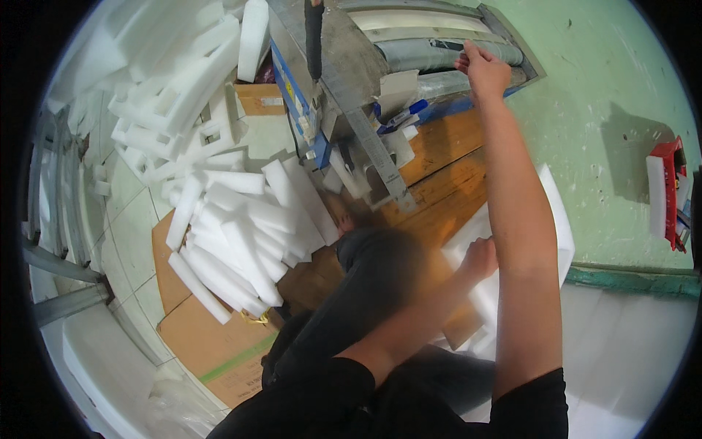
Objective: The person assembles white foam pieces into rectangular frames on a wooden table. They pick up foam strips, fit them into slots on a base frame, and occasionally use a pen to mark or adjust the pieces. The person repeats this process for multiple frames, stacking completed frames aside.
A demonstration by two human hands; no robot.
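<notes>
Bending its fingers by the grey roller (409, 55) near the metal frame's (520, 40) right edge, the right hand (488, 72) leaves its grip unclear; the left hand (479, 257), curled, is beside white foam (559, 227) partly hidden by the right forearm (523, 205); planks (439, 157) open between.

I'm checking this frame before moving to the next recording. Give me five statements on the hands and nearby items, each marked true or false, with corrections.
1. White foam strips lie heaped in the left half of the view. True.
2. The left hand rests on that heap. False: it is by a white foam piece right of the middle.
3. The right hand is closer to the grey roller than the left hand is. True.
4. The capped pen is red. False: it is blue.
5. A red container shows toward the right edge. True.
</notes>
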